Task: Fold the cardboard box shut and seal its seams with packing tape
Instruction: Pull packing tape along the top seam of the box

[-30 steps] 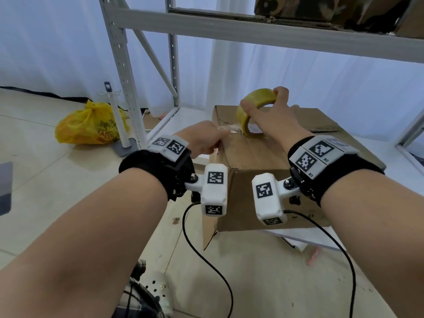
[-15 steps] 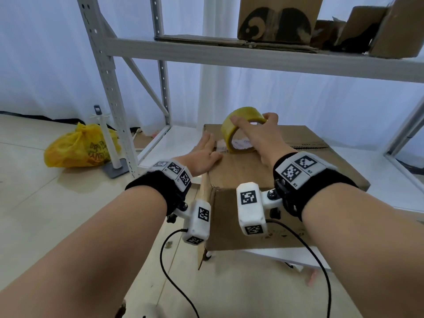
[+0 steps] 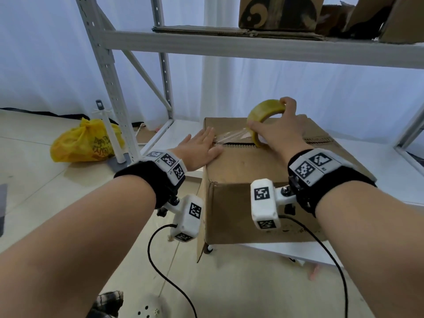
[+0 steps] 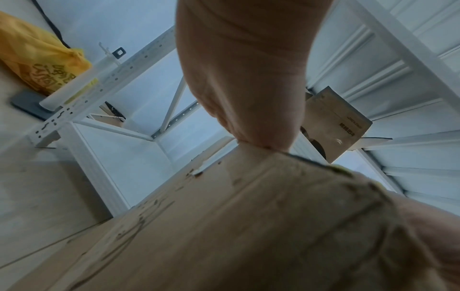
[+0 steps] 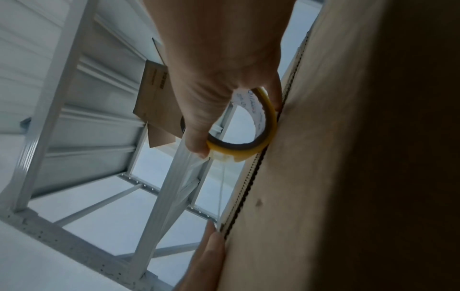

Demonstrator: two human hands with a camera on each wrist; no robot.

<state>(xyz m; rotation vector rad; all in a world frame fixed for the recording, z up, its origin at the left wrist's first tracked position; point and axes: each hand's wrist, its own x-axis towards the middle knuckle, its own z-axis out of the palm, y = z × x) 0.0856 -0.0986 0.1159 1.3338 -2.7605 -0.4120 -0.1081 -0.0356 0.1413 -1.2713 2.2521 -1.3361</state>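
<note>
Cardboard box (image 3: 263, 171) sitting on the low white shelf (image 3: 378, 161) of a metal rack, top flaps folded down, center seam running left to right with a narrow gap showing corrugated edges. Clear strip of tape (image 3: 231, 135) stretched over the left part of that seam, from the box's left edge to the tape roll (image 3: 263, 111). Roll standing on edge on the seam, gripped by the right hand (image 3: 277, 131), thumb on its near face and fingers (image 3: 286, 103) curled over the top rim. Left hand (image 3: 199, 150) flat on the box's left top edge, fingers straight, pressing the tape end down. Farther left on the floor, a yellow plastic bag (image 3: 85, 141) beside a white stand (image 3: 110, 131). Above, more cardboard boxes (image 3: 280, 12) on the upper shelf.
</note>
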